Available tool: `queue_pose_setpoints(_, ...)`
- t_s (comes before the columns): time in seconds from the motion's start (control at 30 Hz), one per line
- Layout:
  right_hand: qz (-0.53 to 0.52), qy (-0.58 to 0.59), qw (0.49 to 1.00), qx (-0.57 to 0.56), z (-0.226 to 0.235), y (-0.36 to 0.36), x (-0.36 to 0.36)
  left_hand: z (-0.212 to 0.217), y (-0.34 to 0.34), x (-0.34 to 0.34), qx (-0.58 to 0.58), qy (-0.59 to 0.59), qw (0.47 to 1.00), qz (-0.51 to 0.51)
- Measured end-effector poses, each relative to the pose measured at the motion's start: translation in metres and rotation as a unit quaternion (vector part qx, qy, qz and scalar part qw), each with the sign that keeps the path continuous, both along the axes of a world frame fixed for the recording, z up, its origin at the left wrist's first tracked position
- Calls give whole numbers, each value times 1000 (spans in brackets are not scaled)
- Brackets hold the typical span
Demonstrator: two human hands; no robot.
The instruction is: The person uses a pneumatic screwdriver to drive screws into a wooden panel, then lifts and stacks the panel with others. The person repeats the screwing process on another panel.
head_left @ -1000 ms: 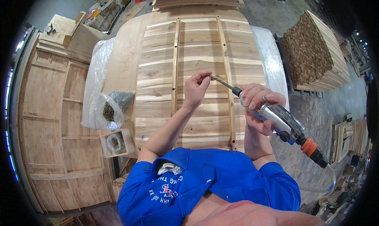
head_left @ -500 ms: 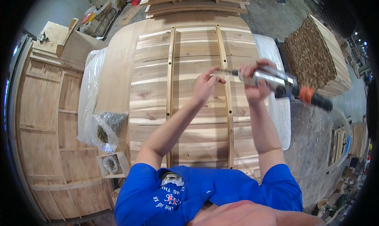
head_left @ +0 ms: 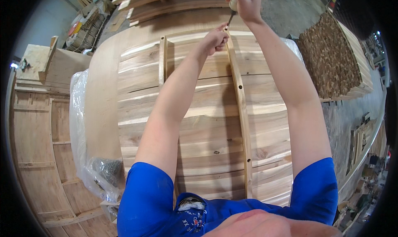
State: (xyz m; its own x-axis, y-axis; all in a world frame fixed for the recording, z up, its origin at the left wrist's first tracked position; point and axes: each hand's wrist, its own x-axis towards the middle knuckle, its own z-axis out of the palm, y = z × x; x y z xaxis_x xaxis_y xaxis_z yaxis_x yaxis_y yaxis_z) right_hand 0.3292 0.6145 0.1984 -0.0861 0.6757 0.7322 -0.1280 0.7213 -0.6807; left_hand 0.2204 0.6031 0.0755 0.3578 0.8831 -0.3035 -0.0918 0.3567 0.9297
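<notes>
We see two bare arms reaching up to the top middle of the picture. The left hand (head_left: 215,40) is curled shut, with its fingertips pinched together at the top end of a long thin wooden strip (head_left: 241,112). Whatever it pinches is too small for us to see. The right hand (head_left: 244,4) is higher up, near the top edge, and it is wrapped tight around a power screwdriver (head_left: 233,1). Only a small part of the tool shows. Its thin metal bit (head_left: 229,20) points down at the strip, just beside the left fingertips.

The strip runs from the top middle down toward the lower middle, and we can see small round holes in it. It lies on a big panel of wooden boards (head_left: 199,112) that fills the middle of the picture. A shorter wooden strip (head_left: 163,61) lies on the panel to the left, well apart from the first one.

At the lower left, a clear plastic bag (head_left: 97,177) sits beside the panel. At the right side there is a stack of wooden pieces (head_left: 331,59). More flat boards (head_left: 166,1) lie along the top. Both sleeves (head_left: 145,199) at the bottom are blue.
</notes>
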Motion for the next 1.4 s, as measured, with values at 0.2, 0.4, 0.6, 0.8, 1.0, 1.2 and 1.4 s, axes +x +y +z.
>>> queue_pose_setpoints(0.2, -48, -37, 998, -22, -30, 29, -3, -25, 22, 4, -1, 33, 999, -7)
queue_pose_setpoints(0.4, -58, -51, 997, -29, -40, 37, -11, -46, 28, -5, 17, 52, 998, 8)
queue_pose_setpoints(0.6, -80, -60, 994, -41, -50, 35, -12, -63, 16, -2, -48, -14, 987, 154)
queue_pose_setpoints(0.8, -83, -74, 993, -47, -48, 43, -22, -48, -6, -25, -58, 53, 992, 100)
queue_pose_setpoints(1.0, -99, -82, 990, -52, -54, 51, -22, -23, -94, -84, -73, -29, 992, 99)
queue_pose_setpoints(1.2, -139, -101, 985, -12, -47, 38, 9, 16, -258, -199, -82, 66, 976, 190)
queue_pose_setpoints(1.4, 2, 51, 991, -120, -34, -78, 88, 56, -462, -319, 11, 43, 814, 579)
